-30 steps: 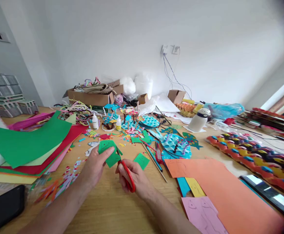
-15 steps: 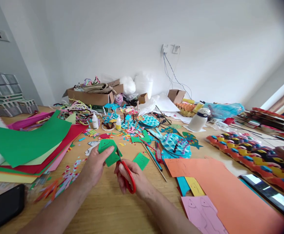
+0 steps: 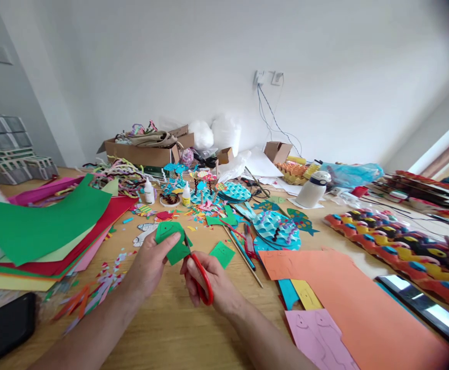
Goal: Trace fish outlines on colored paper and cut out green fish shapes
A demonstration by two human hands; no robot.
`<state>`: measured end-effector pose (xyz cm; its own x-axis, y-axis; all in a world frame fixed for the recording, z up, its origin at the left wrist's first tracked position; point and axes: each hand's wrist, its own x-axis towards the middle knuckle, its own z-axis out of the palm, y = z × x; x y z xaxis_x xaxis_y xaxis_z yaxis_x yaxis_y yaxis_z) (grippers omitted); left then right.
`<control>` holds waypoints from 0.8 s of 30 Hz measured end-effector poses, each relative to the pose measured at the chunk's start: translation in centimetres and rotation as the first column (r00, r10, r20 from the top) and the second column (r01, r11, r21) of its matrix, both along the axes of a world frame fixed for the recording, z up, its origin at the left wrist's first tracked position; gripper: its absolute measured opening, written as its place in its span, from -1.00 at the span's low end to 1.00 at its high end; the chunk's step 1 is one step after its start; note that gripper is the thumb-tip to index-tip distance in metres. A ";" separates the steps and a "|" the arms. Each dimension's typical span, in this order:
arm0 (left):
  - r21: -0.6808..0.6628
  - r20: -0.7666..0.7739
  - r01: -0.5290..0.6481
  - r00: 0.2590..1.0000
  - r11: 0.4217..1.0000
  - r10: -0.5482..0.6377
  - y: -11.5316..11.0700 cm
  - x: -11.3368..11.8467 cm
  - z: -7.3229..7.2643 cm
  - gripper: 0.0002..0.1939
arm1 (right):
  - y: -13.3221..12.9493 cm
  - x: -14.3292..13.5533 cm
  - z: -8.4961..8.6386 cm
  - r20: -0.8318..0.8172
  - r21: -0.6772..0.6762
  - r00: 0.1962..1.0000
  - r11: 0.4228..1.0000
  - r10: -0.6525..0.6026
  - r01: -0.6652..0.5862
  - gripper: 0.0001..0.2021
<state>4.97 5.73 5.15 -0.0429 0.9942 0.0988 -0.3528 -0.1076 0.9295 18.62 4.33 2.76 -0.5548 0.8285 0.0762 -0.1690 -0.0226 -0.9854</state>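
My left hand [image 3: 152, 262] pinches a piece of green paper [image 3: 175, 252] with drawn lines on it, thumb on top. Red-handled scissors [image 3: 204, 280] are in my right hand [image 3: 212, 282], fingers through the loops. Their blades meet the right edge of the green paper, just above the wooden table [image 3: 163, 329]. A second green paper piece [image 3: 222, 254], also marked with a drawing, lies to the right of the scissors. Beyond my left hand rests a white paper fish [image 3: 143, 234].
Coloured sheets [image 3: 47, 221] are stacked at left, near a black phone [image 3: 6, 324]. An orange sheet [image 3: 336, 293] and a pink sheet with drawings [image 3: 319, 336] lie at right. Glue bottles [image 3: 149, 191], a blue plate craft [image 3: 276, 226] and a painted egg tray [image 3: 394, 252] stand farther back.
The whole view has shifted very slightly. Both hands, the green paper and the scissors keep nearly the same pose.
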 end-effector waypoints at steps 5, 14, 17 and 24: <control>-0.010 0.014 -0.020 1.000 1.000 0.020 0.0 0.2 0.3 -0.81 | 0.1 0.0 -0.1 -0.002 -0.003 1.000 1.000 0.003 -0.003 -0.57; -0.030 0.002 -0.045 0.999 0.999 0.045 -0.1 0.0 0.5 -0.77 | 0.1 0.1 0.0 0.036 -0.011 0.999 1.000 -0.005 0.005 -0.56; -0.030 0.006 -0.043 0.999 0.999 0.043 -0.1 0.0 0.5 -0.78 | 0.0 0.1 0.2 0.054 -0.023 0.998 1.000 -0.010 0.011 -0.56; -0.058 0.020 -0.068 0.997 0.996 0.069 0.1 -0.1 0.6 -0.80 | 0.0 0.1 0.4 0.071 -0.034 0.997 0.999 -0.011 0.014 -0.55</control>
<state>4.86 5.83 5.77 -0.1129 0.9928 0.0403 -0.3672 -0.0794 0.9268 18.68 4.34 3.11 -0.5472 0.8370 0.0082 -0.0996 -0.0554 -0.9935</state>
